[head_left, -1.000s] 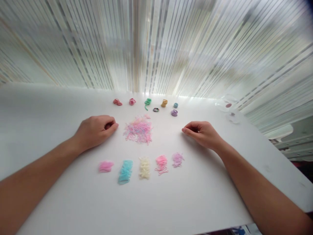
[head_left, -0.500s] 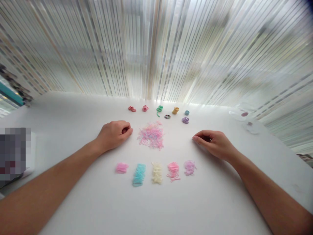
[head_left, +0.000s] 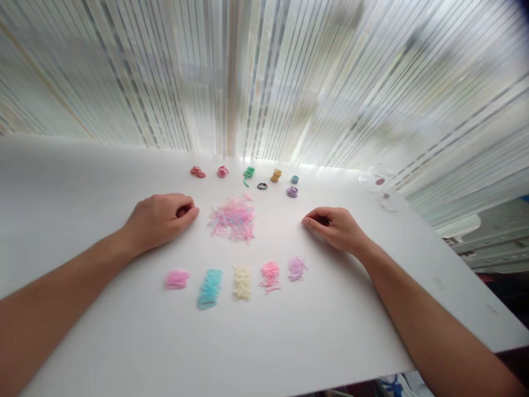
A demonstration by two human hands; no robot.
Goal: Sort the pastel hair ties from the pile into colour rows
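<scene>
My left hand (head_left: 165, 220) rests on the white table in a loose fist, left of a mixed pile of small pink, lilac and pale blue elastic bands (head_left: 232, 219). Right of that pile, and apart from it, my right hand (head_left: 334, 229) lies with thumb and forefinger together; nothing shows in either hand. Nearer to me runs a row of sorted bands: a pink bundle (head_left: 177, 279), a turquoise bundle (head_left: 210, 288), a cream bundle (head_left: 242, 282), a coral-pink bundle (head_left: 270, 277) and a lilac bundle (head_left: 296, 268).
Along the back stand coiled hair ties: red (head_left: 197, 172), pink (head_left: 222, 171), green (head_left: 248, 173), yellow (head_left: 276, 175), blue (head_left: 295, 180) and purple (head_left: 292, 192). A dark beaded ring (head_left: 262, 186) lies among them. Clear plastic pieces (head_left: 374, 181) sit back right, before a striped curtain (head_left: 231, 71).
The view has turned to the right, so everything sits further left and the table's right and front edges show. Both hands keep their poses beside the pile.
</scene>
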